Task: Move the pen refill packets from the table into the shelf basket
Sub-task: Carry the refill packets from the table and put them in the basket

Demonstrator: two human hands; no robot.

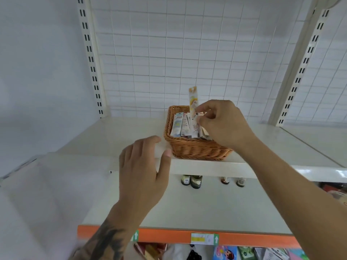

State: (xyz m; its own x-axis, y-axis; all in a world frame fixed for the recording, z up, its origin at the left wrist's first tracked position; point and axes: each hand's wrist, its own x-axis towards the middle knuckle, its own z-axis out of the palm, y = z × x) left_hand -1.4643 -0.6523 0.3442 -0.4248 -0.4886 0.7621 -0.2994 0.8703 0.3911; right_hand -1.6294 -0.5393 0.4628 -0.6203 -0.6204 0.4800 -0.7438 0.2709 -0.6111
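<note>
pinching a pen refill packet (193,99) between thumb and fingertips, the right hand (222,122) sits right over the shelf basket (195,149), fingers curled in tight on the packet's lower end. the packet stands pretty much upright, its top poking well above the basket rim, bottom end down among the other packets (183,126) already stacked inside. those are leaning on edge in a row, mostly toward the left side of the basket.

the basket itself is a brown wicker one, parked on the upper shelf (116,136) close to the front edge, roughly mid-width of what's visible.

the left hand (143,169) is holding nothing, fingers loose and fairly straight, spread a bit. its fingertips and thumb rest at the front edge of the upper shelf, just left of the basket; can't quite tell if the thumb touches the wicker, looks just beside it.

under that shelf there's a lower shelf (206,209) with an orange price strip (169,236) along its front edge, and a few small bottles (191,181) way at the back. more packaged stuff (244,253) peeks out below the orange strip, too cropped to say what. white wire grid panel (169,53) behind everything.
</note>
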